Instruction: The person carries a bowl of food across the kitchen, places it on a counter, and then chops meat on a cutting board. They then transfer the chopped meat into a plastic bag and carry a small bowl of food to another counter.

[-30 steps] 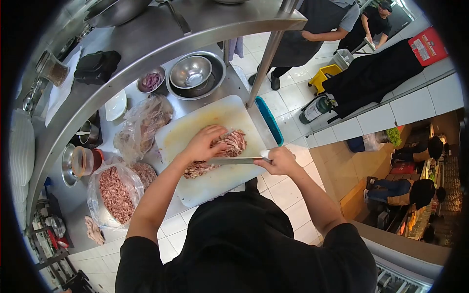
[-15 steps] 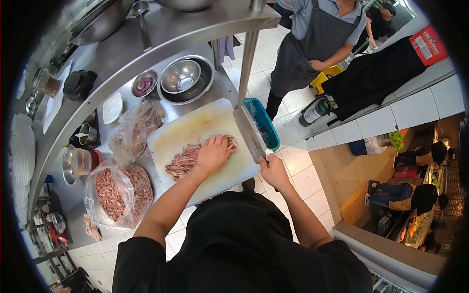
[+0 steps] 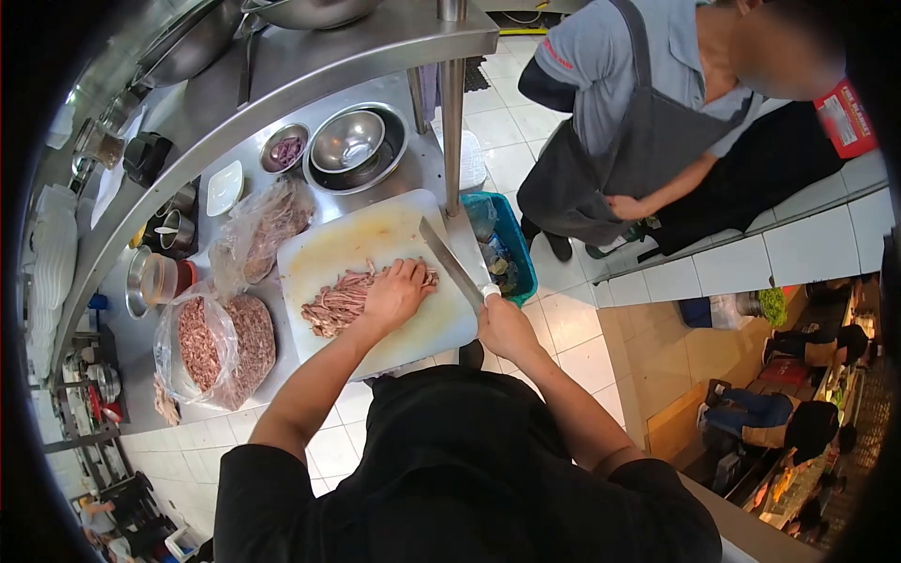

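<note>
Strips of sliced meat (image 3: pixel 338 300) lie in a pile on the white cutting board (image 3: pixel 375 239). My left hand (image 3: pixel 395 293) rests over the right part of the pile, its bent fingers pressing the strips against the board. In my right hand (image 3: pixel 508 328) is the white handle of a large knife (image 3: pixel 450 265). The blade points up and to the left, above the right part of the board and just right of the meat. No contact between blade and strips is visible.
Left of the board sit an open bag of chopped meat (image 3: pixel 246 342) and another plastic bag (image 3: pixel 267 230). Nested steel bowls (image 3: pixel 345 141) stand behind it. A shelf post (image 3: pixel 451 131) and a teal bin (image 3: pixel 514 253) are at the right. A person in an apron (image 3: pixel 610 178) stands close by.
My right hand has brought the knife left, over the board and nearer the meat, and turned its blade. My left hand stays on the pile. The person in the apron has come closer.
</note>
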Demonstrator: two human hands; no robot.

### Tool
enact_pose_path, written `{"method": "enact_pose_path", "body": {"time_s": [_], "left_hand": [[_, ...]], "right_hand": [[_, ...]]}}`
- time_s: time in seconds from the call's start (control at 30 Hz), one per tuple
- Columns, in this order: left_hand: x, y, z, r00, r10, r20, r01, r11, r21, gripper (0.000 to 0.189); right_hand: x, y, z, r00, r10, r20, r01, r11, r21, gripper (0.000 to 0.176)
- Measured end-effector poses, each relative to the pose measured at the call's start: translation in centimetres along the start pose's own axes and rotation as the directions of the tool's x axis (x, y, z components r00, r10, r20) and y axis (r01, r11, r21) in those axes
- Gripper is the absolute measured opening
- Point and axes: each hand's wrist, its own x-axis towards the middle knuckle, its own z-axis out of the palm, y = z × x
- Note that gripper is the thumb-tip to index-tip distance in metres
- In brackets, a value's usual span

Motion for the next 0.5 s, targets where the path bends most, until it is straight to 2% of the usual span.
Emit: {"method": "enact_pose_path", "body": {"time_s": [0.03,0.07,0.13,0.2,0.23,0.3,0.33,0.37,0.4,0.43,0.47,0.5], "left_hand": [[-0.1,0.3,-0.5,0.997,-0.070,-0.019,0.068,0.994,-0.087,0.058],[-0.3,0.2,-0.9,0.997,-0.079,-0.018,0.077,0.993,-0.087,0.058],[-0.8,-1.4,-1.8,0.978,0.020,-0.209,-0.049,0.990,-0.135,0.052],[-1.6,-2.9,-2.4,0.974,-0.010,-0.228,-0.035,0.981,-0.193,0.044],[-2.0,-3.6,-2.6,0.969,-0.037,-0.245,-0.027,0.967,-0.252,0.037],[-2.8,-4.8,-3.3,0.956,-0.096,-0.279,0.013,0.958,-0.287,0.030],[-3.2,-5.4,-3.6,0.939,-0.153,-0.307,0.047,0.944,-0.325,0.022],[-3.7,-6.2,-3.6,0.938,-0.160,-0.308,0.056,0.945,-0.323,0.022],[-4.1,-7.0,-3.5,0.878,-0.254,-0.407,0.112,0.933,-0.341,0.020],[-4.5,-7.8,-3.4,0.797,-0.341,-0.498,0.164,0.917,-0.365,0.017],[-4.9,-8.4,-3.7,0.793,-0.348,-0.499,0.172,0.915,-0.365,0.017],[-5.2,-9.0,-4.1,0.741,-0.449,-0.499,0.224,0.866,-0.447,0.018]], "right_hand": [[0.4,0.3,0.0,1.000,-0.006,0.006,0.006,1.000,-0.002,0.023],[1.0,0.7,0.2,0.998,-0.057,-0.014,0.056,0.997,-0.051,0.022],[2.4,0.4,-0.3,0.993,-0.115,-0.029,0.112,0.988,-0.103,0.020],[4.2,-0.7,-1.2,0.983,-0.177,-0.054,0.154,0.946,-0.284,0.020],[5.2,-0.9,-1.4,0.982,-0.181,-0.052,0.160,0.945,-0.284,0.020],[7.2,-1.5,-1.7,0.938,-0.347,-0.026,0.311,0.869,-0.384,0.021],[7.7,-1.7,-1.8,0.935,-0.354,-0.021,0.320,0.867,-0.383,0.021],[8.1,-2.1,-2.1,0.916,-0.393,0.078,0.390,0.832,-0.395,0.021],[8.5,-2.5,-2.4,0.887,-0.426,0.177,0.460,0.793,-0.400,0.022],[9.0,-2.7,-2.6,0.883,-0.433,0.182,0.469,0.788,-0.400,0.022],[9.5,-2.7,-2.7,0.850,-0.473,0.232,0.526,0.739,-0.422,0.022],[10.0,-2.9,-2.8,0.815,-0.506,0.282,0.579,0.686,-0.441,0.023]]}}
